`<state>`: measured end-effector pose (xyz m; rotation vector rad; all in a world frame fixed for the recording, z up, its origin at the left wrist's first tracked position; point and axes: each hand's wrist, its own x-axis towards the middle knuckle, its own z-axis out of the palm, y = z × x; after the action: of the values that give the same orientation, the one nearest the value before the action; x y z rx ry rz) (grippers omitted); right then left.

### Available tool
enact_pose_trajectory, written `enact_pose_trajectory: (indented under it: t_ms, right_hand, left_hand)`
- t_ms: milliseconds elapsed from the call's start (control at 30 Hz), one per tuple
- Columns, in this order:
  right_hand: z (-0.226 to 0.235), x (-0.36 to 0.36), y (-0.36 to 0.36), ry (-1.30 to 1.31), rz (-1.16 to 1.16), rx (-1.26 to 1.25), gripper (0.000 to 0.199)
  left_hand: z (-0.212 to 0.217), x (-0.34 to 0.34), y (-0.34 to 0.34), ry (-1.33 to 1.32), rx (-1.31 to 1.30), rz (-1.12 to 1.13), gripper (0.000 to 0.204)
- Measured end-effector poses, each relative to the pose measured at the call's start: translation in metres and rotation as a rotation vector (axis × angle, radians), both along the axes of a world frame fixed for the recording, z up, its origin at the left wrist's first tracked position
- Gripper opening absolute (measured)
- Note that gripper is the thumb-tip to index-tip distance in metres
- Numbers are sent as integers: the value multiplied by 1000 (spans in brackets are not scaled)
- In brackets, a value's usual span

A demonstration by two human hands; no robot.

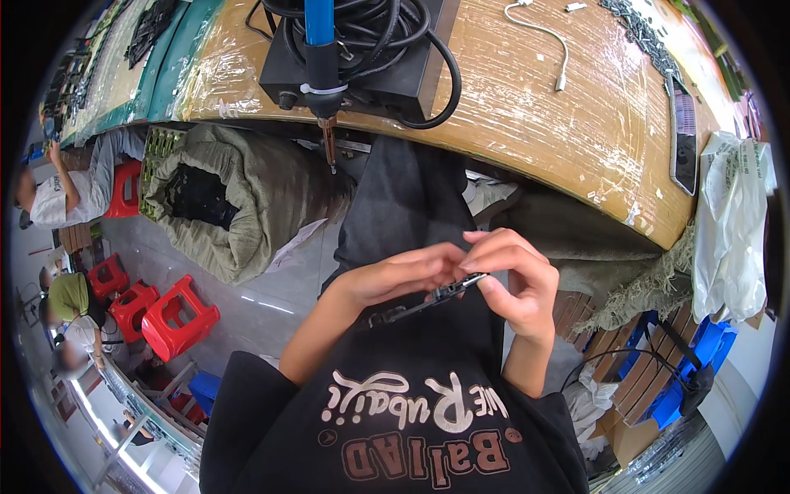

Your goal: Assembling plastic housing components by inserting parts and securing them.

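In front of my chest I hold a thin, flat black part [436, 298] with small raised details along its edge; its exact kind cannot be made out. The thumb and fingers of my right hand [520, 284] pinch its right end. My left hand [403, 276] is curled along its far side, with the fingertips close to those of my right hand. The left fingers partly hide the part, and its lower end blends into my black shirt.
A blue-handled soldering iron [327, 90] points down over the workbench [510, 90] edge. Behind it sits a black box with coiled cables [370, 41]. A phone [684, 140] and a white cable [562, 53] lie on the bench. An open sack [247, 198] and red stools [179, 317] stand left; people sit farther off.
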<state>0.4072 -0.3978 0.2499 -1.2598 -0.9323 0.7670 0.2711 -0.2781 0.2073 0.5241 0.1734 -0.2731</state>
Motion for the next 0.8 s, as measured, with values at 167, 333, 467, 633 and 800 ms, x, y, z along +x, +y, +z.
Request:
enact_pose_trajectory:
  t_ms: [167, 333, 467, 633, 800]
  right_hand:
    - [-12, -2, 14, 16, 140, 76, 14]
    - [-17, -12, 20, 132, 138, -22, 14]
    - [-29, -23, 31, 198, 15, -46, 15]
    - [-32, -38, 44, 379, -52, -107, 29]
    - [-21, -41, 33, 623, 239, -347, 31]
  left_hand:
    - [-19, -14, -10, -168, -619, -36, 48]
    - [-24, -25, 2, -132, -501, 133, 45]
    - [15, -25, 17, 156, -141, 311, 45]
    - [19, -28, 12, 348, 355, 745, 35]
    - [27, -30, 19, 423, 541, 971, 23]
